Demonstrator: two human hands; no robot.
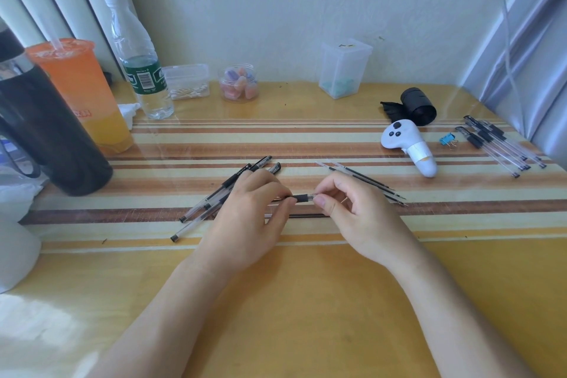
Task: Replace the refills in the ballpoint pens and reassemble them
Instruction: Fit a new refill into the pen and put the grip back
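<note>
A clear ballpoint pen with a black grip [302, 197] is held level over the striped mat between both hands. My left hand [248, 218] grips its barrel, and my right hand [349, 209] pinches its clear tip end. Under the left hand lies a pile of several pens [214, 196]. Loose refills [368, 181] lie just behind my right hand. One thin refill [306, 216] lies on the mat below the held pen. Another group of several capped pens [497, 144] rests at the far right.
At the left stand a black flask [46, 129], an orange drink cup [82, 92] and a water bottle [138, 58]. Small clear boxes [343, 70] and a jar [239, 83] line the wall. A white controller [408, 144], blue binder clip [446, 139] and black roll [417, 106] lie right.
</note>
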